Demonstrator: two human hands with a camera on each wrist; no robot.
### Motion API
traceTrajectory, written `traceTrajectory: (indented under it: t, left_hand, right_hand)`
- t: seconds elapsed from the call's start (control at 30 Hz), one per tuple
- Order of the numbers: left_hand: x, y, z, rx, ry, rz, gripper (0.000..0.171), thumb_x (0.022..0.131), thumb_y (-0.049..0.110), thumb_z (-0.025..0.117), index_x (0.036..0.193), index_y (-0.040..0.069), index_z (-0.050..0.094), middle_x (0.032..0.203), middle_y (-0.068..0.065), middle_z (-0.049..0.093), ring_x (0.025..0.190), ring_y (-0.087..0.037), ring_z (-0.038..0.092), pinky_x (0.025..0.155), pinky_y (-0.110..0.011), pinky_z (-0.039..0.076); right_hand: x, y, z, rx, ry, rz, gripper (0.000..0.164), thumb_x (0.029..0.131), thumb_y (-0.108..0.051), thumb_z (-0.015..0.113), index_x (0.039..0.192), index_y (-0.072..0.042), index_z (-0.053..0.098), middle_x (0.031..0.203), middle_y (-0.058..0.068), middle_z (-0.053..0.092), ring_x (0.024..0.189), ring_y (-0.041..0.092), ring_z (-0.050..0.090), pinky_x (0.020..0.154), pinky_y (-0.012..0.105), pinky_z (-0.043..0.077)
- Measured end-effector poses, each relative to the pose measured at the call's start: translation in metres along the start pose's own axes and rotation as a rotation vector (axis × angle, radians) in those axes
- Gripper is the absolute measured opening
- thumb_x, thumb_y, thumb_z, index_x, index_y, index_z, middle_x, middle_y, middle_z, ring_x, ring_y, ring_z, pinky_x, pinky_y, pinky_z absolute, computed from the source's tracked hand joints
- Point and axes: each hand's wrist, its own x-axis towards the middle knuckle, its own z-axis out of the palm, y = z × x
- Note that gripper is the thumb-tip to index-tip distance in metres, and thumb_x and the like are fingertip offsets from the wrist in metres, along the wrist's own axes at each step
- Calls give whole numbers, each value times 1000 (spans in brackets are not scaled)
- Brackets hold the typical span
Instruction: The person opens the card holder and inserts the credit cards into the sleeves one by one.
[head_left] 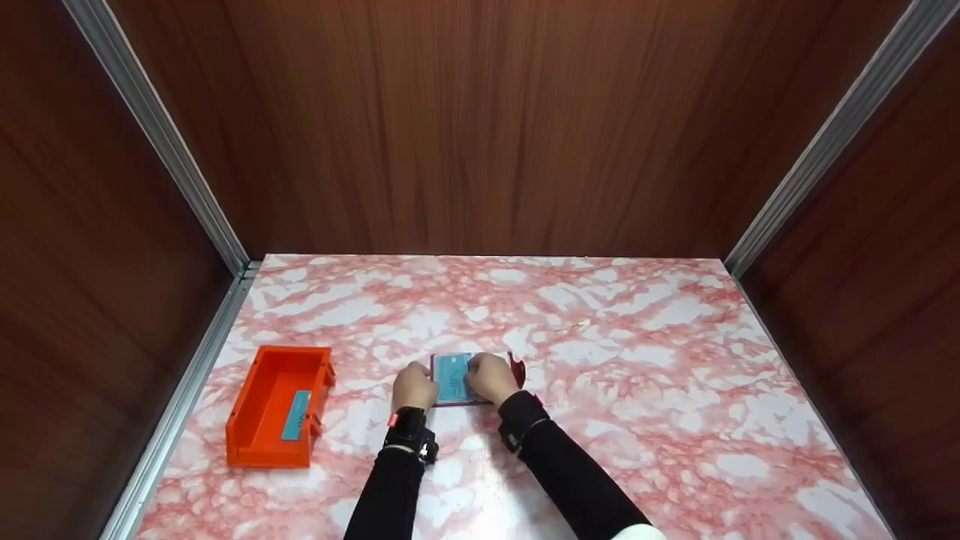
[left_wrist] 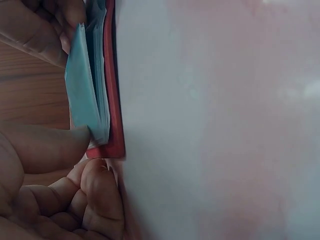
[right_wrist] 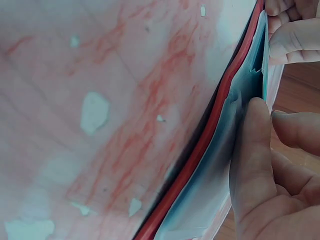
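An opened card holder with a red cover (head_left: 519, 369) and clear sleeves (right_wrist: 200, 200) lies on the table in front of me. A light blue card (head_left: 450, 379) shows on its left half. My left hand (head_left: 414, 386) grips the holder's left edge, its thumb (left_wrist: 55, 147) on the blue face and its curled fingers beside the red rim. At the card's right edge, my right hand (head_left: 491, 377) pinches the card between thumb and index finger. In the right wrist view that index finger (right_wrist: 256, 145) lies against the sleeve opening. How deep the card sits is hidden.
To the left stands an orange bin (head_left: 241, 409) with another blue card (head_left: 296, 415) inside. Brown wood-grain panels (head_left: 465, 127) enclose the back and sides of the pink-and-white marbled table (head_left: 637, 412).
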Motion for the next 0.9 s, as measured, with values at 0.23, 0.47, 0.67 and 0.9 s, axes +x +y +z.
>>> traceTrajectory:
  t: [0.23,0.47,0.67,0.9]
  left_hand:
    - [1,-1,0,-1,-7,-22,24,75,2,67,99,-5,67,96,-18,69,92,-39,64,85,-48,49]
    - [1,-1,0,4,7,1,21,74,3,69,94,-4,67,92,-17,69,89,-38,64,82,-48,50]
    - [0,0,-1,10,7,12,22,74,3,69,94,-4,67,92,-17,69,89,-38,64,82,-47,50]
    - [-1,0,-1,5,9,-5,18,75,4,69,92,-2,65,89,-15,68,86,-36,64,80,-47,50]
  right_hand:
    - [-2,2,-2,27,-17,-58,20,80,-6,67,96,5,72,81,12,70,74,23,65,74,34,54]
    - [-2,3,-11,21,39,-81,18,85,-8,69,99,3,72,86,12,70,81,27,66,77,39,53]
    - [-3,6,-19,-66,153,-129,13,85,-5,68,96,1,71,77,7,64,74,26,62,71,40,51]
    - [-3,19,-23,-160,218,-126,16,84,-5,69,100,0,71,87,11,68,83,30,65,75,43,52]
